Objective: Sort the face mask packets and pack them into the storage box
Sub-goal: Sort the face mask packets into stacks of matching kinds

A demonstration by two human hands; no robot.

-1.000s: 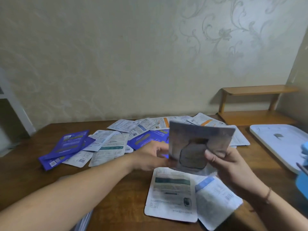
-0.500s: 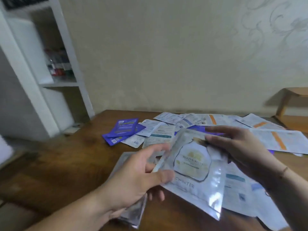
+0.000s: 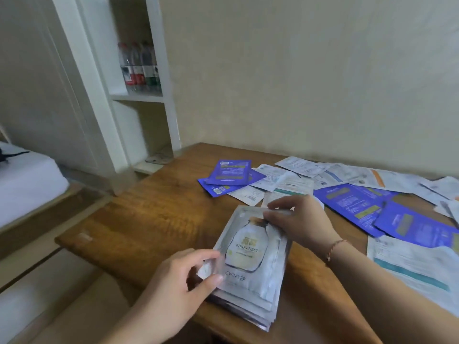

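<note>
Nearby, blue packets [image 3: 232,176], white packets [image 3: 347,173], shelf bottles [image 3: 139,68]

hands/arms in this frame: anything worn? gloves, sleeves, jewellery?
No gloves on the left hand or the right hand. Both forearms are bare, with no sleeve in view. The right wrist wears a thin reddish cord bracelet. No rings or watch are visible.
</note>
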